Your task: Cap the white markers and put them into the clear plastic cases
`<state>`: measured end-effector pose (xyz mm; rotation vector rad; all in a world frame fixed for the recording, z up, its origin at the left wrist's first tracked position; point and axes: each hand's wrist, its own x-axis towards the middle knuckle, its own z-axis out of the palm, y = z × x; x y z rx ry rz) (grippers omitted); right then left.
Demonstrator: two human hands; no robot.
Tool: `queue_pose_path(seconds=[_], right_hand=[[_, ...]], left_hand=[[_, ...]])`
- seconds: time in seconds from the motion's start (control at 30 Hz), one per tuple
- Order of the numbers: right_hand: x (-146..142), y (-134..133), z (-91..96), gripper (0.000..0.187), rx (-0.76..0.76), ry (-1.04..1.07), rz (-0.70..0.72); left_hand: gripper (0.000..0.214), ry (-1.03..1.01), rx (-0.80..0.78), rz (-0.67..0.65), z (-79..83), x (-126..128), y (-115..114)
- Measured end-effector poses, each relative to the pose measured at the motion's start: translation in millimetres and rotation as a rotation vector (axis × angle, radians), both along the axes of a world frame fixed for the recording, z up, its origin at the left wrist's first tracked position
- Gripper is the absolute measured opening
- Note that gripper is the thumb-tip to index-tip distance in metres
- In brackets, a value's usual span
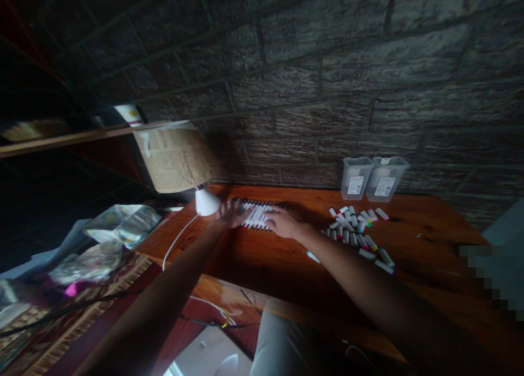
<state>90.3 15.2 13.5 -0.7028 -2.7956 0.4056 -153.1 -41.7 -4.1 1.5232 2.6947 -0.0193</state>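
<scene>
A row of white markers [257,216] with dark and coloured ends lies side by side on the wooden table, close to the lamp. My left hand [231,214] is around the left end of the row, its fingers bent. From the other side, my right hand [285,223] grips the right end, with fingers over the markers and the thumb nearer me. The row sits between both hands, which hide its ends. Right of my right forearm is a loose heap of markers [346,237] with caps of several colours. One marker [313,256] lies apart, beside that forearm.
Two clear plastic containers [355,179] with labels stand against the brick wall [286,103]. A lamp [180,157] with a printed shade is at the left; its white cord [174,242] runs over the table edge. Further left are plastic bags [123,223] and a fringed rug [110,283].
</scene>
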Motion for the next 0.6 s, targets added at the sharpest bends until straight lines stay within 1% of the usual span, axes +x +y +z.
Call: queue_pose_path(seconds=[0.07,0.23,0.43,0.5,0.6], right_hand=[[2,1,-1.9,0.043,0.008,-0.003,0.005],[10,2,-5.6,0.044,0.032,-0.005,0.008],[18,2,-5.4,0.042,0.045,0.016,0.020],[21,2,-5.1,0.041,0.047,0.028,0.027],[25,3,-5.0,0.040,0.050,0.039,0.037]], left_hand=[[0.100,-0.020,-0.024,0.032,-0.3,5,0],[0.096,-0.043,-0.056,0.025,2.2,15,1],[0.097,-0.052,-0.065,0.025,4.5,23,1],[0.096,-0.054,-0.070,0.009,2.5,26,1],[0.092,-0.041,-0.024,-0.065,-1.2,26,3]])
